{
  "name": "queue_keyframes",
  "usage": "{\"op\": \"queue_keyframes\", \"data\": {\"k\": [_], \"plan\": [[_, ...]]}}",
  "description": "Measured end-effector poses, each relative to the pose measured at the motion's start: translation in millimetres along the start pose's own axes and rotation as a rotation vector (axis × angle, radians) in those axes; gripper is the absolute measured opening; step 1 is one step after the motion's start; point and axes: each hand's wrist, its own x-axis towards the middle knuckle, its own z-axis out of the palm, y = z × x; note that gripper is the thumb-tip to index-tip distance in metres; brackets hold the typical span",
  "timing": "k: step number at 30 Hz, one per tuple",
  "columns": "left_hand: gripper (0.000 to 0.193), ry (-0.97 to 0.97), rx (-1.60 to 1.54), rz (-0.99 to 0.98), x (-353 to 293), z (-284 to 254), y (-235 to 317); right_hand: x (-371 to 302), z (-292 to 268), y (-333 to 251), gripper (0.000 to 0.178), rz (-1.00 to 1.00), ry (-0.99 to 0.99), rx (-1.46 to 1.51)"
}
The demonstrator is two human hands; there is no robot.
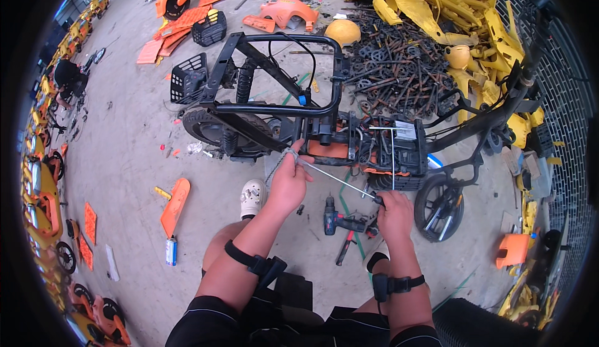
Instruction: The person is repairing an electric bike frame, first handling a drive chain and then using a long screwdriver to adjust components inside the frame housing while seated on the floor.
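Note:
A stripped scooter frame (274, 107), black with orange parts, lies in front of me. My right hand (395, 215) is closed round the dark handle end of a long thin screwdriver (337, 177), whose metal shaft slants up to the left. Near the shaft's far end, my left hand (291, 181) is closed beside the frame's lower tube, gripping a grey chain-like strand (273, 168) that hangs by the wrist. Whether those fingers also hold the shaft tip is hard to see. A silver T-handle wrench (393, 153) rests over the black battery-box area (409, 147).
On the floor before me lie a cordless drill (340, 219) and a red-handled tool (344, 248). A blue-and-white can (171, 251) stands beside an orange panel (176, 206). Rusty metal parts (399, 60) and yellow panels (430, 0) are heaped behind. Another person (70, 80) crouches far left.

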Motion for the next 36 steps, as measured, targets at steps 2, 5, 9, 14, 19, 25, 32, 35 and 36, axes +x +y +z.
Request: {"op": "queue_keyframes", "data": {"k": [2, 5, 9, 14, 19, 25, 32, 35, 36], "plan": [[0.048, 0.022, 0.099, 0.009, -2.3, -3.3, 0.2, 0.7, -11.1, -8.9, 0.027, -0.013, 0.07, -0.085], [0.048, 0.042, 0.209, 0.035, -6.0, -7.6, 8.9, -2.5, -18.0, -14.5, 0.028, -0.047, 0.099, -0.14], [0.047, 0.045, 0.235, 0.087, -6.0, -9.5, 6.2, -8.5, -17.3, -11.9, 0.025, -0.073, -0.058, -0.022], [0.045, -0.04, 0.277, 0.082, -5.8, -11.3, 2.8, -11.6, -27.2, -4.4, 0.017, -0.021, -0.239, 0.062], [0.037, -0.032, 0.293, 0.128, -5.0, -11.6, -8.8, -11.6, -28.2, -4.0, 0.009, 0.014, -0.38, 0.153], [0.029, -0.064, 0.295, 0.083, -4.2, -9.5, 1.2, -14.0, -25.1, 4.5, 0.01, 0.111, -0.517, 0.321], [0.031, -0.039, 0.352, 0.236, -0.2, -10.6, -2.0, -13.8, -29.5, -3.5, 0.011, 0.215, -0.622, 0.477], [0.029, -0.038, 0.391, 0.237, -1.5, -9.7, 1.4, -13.8, -26.1, 1.0, 0.009, 0.246, -0.695, 0.539], [0.029, -0.034, 0.407, 0.238, -1.7, -9.8, 2.4, -13.2, -25.3, 2.0, 0.008, 0.267, -0.734, 0.569]]}}
